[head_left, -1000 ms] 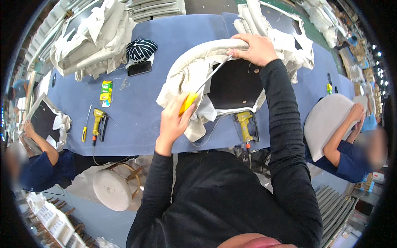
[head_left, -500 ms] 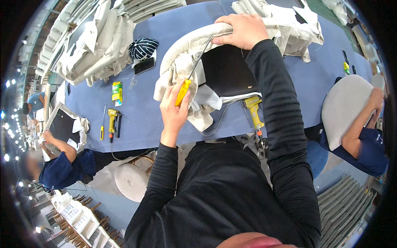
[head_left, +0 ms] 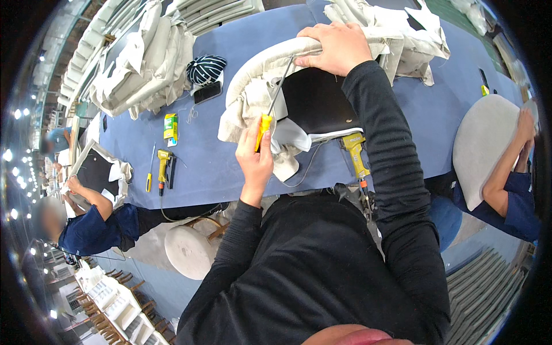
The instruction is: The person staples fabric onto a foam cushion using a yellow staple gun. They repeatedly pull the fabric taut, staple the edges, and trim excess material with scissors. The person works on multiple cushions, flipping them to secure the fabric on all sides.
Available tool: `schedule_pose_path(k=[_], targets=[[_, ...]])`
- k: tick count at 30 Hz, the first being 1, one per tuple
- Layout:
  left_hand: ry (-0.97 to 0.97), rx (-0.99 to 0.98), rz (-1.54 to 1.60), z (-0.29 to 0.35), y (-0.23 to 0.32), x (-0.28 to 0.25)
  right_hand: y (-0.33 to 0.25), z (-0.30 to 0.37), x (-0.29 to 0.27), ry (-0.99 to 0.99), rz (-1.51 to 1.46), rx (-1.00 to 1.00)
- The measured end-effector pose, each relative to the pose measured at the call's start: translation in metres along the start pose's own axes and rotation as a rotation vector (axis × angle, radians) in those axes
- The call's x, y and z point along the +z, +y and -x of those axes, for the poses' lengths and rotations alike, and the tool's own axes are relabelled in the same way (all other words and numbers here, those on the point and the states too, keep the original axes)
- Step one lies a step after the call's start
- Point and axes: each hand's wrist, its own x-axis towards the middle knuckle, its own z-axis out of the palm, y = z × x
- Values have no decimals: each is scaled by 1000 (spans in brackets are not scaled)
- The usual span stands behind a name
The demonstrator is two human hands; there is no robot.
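My left hand (head_left: 253, 164) is closed round the yellow handle of a screwdriver (head_left: 264, 129). Its long shaft slants up and away, and the tip meets the inner edge of a padded rim, beside my right thumb. That rim belongs to a beige upholstered chair back (head_left: 250, 72), lying on the table with a black panel (head_left: 322, 102) in its middle. Over the far part of the rim, my right hand (head_left: 340, 48) is wrapped with the fingers on the outer side. Loose beige fabric (head_left: 286, 167) bunches at the near left end.
A staple gun (head_left: 356, 154) lies near the table's front edge, another staple gun (head_left: 164, 167) and a screwdriver (head_left: 149, 177) further left. Beyond are a small box (head_left: 171, 127), a phone (head_left: 207, 92), a striped cap (head_left: 206, 70) and piled covers (head_left: 144, 69). People work at both sides.
The view has shifted slightly, so the table things appear further right. The screwdriver stands a little steeper, its tip still at the rim by my right thumb. Both hands keep their hold.
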Motion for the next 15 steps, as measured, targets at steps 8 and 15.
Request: schedule_pose_path(k=[8,15], targets=[[-65,-172,568,10,-31,18,-6,14,-10,17,-13,-6],[-188,-383,863,0,-33,12,-3,19,-13,8,-29,-7]])
